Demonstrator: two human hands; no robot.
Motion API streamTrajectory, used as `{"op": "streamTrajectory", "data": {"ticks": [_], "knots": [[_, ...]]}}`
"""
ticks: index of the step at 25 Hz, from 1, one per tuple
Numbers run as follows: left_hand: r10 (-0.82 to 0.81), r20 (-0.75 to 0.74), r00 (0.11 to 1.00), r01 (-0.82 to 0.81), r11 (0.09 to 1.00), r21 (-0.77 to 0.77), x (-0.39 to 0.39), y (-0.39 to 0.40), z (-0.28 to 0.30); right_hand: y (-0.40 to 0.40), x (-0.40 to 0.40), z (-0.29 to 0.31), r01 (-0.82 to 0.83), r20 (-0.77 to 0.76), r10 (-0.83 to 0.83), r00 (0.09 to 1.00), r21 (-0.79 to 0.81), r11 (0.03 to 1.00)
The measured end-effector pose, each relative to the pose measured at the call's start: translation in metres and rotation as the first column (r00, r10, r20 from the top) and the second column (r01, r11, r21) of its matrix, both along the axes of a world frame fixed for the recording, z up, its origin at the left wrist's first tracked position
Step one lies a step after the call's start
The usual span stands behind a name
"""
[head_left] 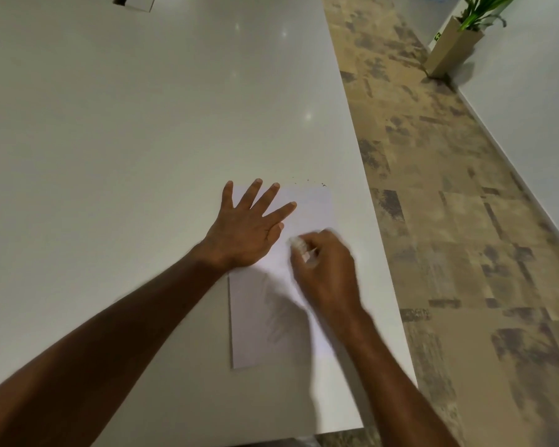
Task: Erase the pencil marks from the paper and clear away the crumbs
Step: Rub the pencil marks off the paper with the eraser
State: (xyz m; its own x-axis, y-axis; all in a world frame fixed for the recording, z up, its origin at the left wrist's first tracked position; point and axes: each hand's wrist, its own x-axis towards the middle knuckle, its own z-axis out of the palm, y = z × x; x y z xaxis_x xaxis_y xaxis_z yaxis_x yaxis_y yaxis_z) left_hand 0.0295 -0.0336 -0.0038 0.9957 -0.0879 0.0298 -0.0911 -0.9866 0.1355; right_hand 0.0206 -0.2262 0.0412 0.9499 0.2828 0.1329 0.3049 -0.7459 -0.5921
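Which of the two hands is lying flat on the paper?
The left hand: fingers spread, palm down on the paper. The right hand is curled around a white eraser.

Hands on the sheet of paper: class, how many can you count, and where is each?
2. The left hand lies flat with fingers spread on the paper, at its upper left. The right hand grips an eraser mid-sheet, blurred.

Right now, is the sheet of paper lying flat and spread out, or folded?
Spread flat. The paper lies unfolded on the table, the left hand pressing its top part with straight fingers.
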Motion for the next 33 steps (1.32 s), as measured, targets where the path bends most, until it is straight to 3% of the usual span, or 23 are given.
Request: {"op": "streamTrajectory", "data": {"ticks": [2,3,6,8,12,13,15,17,19,22,26,28,31,33], "knots": [[-0.002,-0.01,1.0,0.002,1.0,0.001,0.0,0.0,0.0,0.004,-0.05,-0.015,-0.27,0.031,0.271,0.962,-0.025,0.962],[-0.002,-0.011,1.0,0.002,1.0,-0.001,0.0,0.0,0.0,0.001,-0.049,-0.014,-0.308,0.024,0.308,0.951,-0.011,0.951],[-0.014,-0.003,1.0,0.014,1.0,0.0,0.0,0.0,0.002,-0.01,0.014,0.007,0.051,-0.015,-0.05,0.999,0.043,0.998],[-0.012,0.005,1.0,0.012,1.0,0.0,-0.001,0.0,0.003,-0.01,0.025,0.013,0.131,0.021,-0.132,0.991,0.035,0.991],[-0.012,0.0,1.0,0.012,1.0,0.007,-0.002,0.0,0.001,0.003,-0.046,-0.001,-0.215,-0.036,0.213,0.976,-0.045,0.976],[-0.012,-0.002,1.0,0.012,1.0,0.006,-0.002,0.0,0.001,-0.003,-0.036,-0.001,-0.197,-0.056,0.195,0.979,-0.04,0.98],[-0.013,-0.001,1.0,0.013,1.0,-0.004,-0.001,0.001,0.001,-0.014,0.016,0.005,0.034,-0.046,-0.036,0.998,-0.033,0.999],[-0.007,0.003,1.0,0.007,1.0,-0.019,-0.001,0.001,0.001,-0.02,0.045,0.014,0.154,-0.004,-0.154,0.988,-0.012,0.988],[0.002,0.006,1.0,-0.002,1.0,-0.009,-0.001,0.0,0.003,-0.012,0.015,0.009,0.087,-0.024,-0.087,0.996,-0.004,0.996],[0.003,-0.037,0.999,-0.003,1.0,-0.014,-0.001,-0.001,0.007,-0.001,-0.04,0.004,-0.166,-0.091,0.161,0.983,-0.052,0.985],[-0.007,-0.001,1.0,0.007,1.0,-0.018,-0.001,0.0,0.005,-0.019,0.035,0.013,0.191,0.004,-0.191,0.982,0.006,0.982],[-0.003,0.001,1.0,0.003,1.0,-0.016,-0.002,0.0,0.004,-0.012,0.015,0.012,0.13,-0.006,-0.13,0.992,-0.006,0.992],[-0.005,-0.01,1.0,0.005,1.0,-0.029,-0.001,-0.001,0.002,0.001,-0.046,0.0,-0.137,-0.036,0.134,0.99,-0.071,0.988],[-0.007,-0.012,1.0,0.006,0.999,-0.045,-0.001,0.0,0.001,-0.01,-0.013,0.002,-0.028,-0.045,0.025,0.999,-0.048,0.998]]}}
